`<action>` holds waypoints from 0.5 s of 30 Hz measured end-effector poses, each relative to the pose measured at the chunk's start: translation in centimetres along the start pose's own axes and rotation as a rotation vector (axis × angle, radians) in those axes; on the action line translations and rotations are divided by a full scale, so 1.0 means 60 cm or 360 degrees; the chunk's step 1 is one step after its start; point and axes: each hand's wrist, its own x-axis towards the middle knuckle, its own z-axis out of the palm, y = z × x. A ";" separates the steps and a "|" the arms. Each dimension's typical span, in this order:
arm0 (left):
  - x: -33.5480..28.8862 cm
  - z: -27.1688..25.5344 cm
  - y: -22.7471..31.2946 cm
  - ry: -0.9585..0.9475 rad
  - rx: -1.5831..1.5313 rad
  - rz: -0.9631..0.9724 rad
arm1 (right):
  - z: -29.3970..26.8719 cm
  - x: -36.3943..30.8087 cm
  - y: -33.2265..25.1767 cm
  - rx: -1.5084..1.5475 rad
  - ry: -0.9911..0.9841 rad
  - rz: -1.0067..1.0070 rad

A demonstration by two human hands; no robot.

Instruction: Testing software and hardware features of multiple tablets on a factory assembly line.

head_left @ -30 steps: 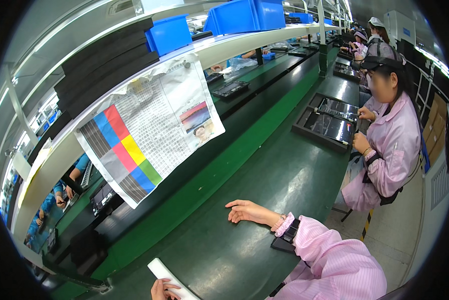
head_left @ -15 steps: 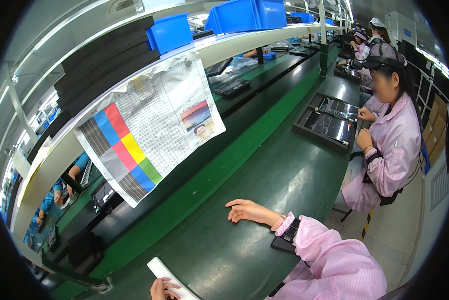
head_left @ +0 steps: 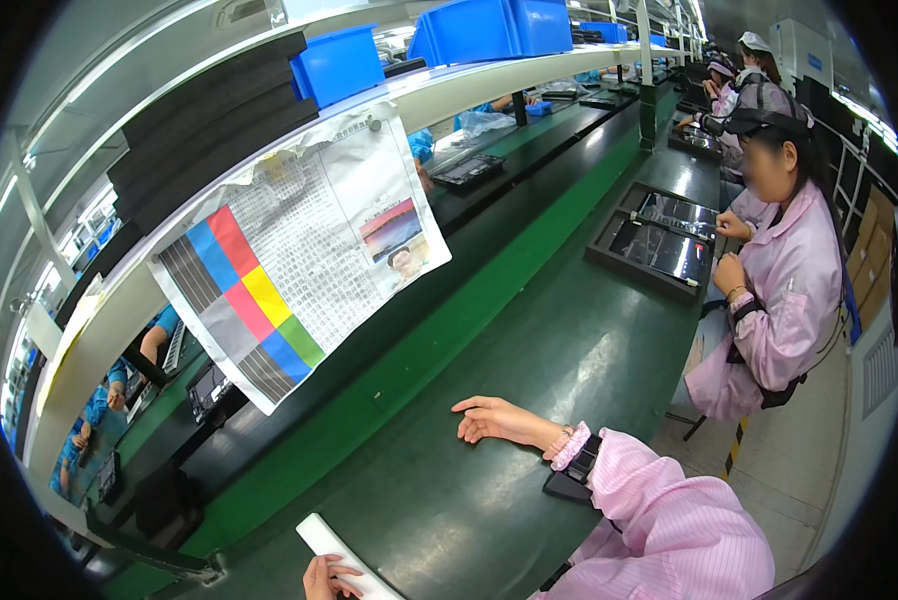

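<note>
On the dark green tabletop, at the bottom edge of the view, lies a long white bar (head_left: 341, 552) with a flat, smooth face. My left hand (head_left: 331, 578) rests at its left side, fingers slightly bent and laid over its edge, not wrapped round it. Part of that hand is cut off by the frame. Farther right, my right hand (head_left: 497, 420) lies on the bare table with its fingers loosely stretched and nothing in them. A dark band with a small black box (head_left: 571, 482) sits at my right wrist, by the pink sleeve.
A co-worker (head_left: 784, 280) in pink sits at the right, hands at a black tray (head_left: 649, 245) with dark glass panels. A white shelf rail (head_left: 509, 68) carries blue bins (head_left: 339, 65); a printed sheet (head_left: 299, 250) hangs from it. Blue-sleeved people work beyond.
My hands and the white bar stay put. Across the line, a blue sleeve has come into view beside the hanging sheet, where a dark flat device was before.
</note>
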 end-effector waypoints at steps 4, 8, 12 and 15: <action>0.000 0.003 0.000 0.0006 -0.0038 0.0002 | -0.002 -0.002 -0.002 -0.0007 -0.0005 0.0001; -0.001 0.002 0.000 -0.0005 -0.0028 0.0015 | 0.003 -0.003 -0.001 -0.0014 0.0002 -0.0019; 0.002 0.001 -0.002 -0.0011 -0.0047 0.0005 | -0.004 -0.002 0.002 -0.0016 -0.0003 -0.0013; 0.002 -0.002 -0.005 -0.0013 -0.0035 0.0007 | -0.001 -0.003 0.002 -0.0020 0.0002 -0.0008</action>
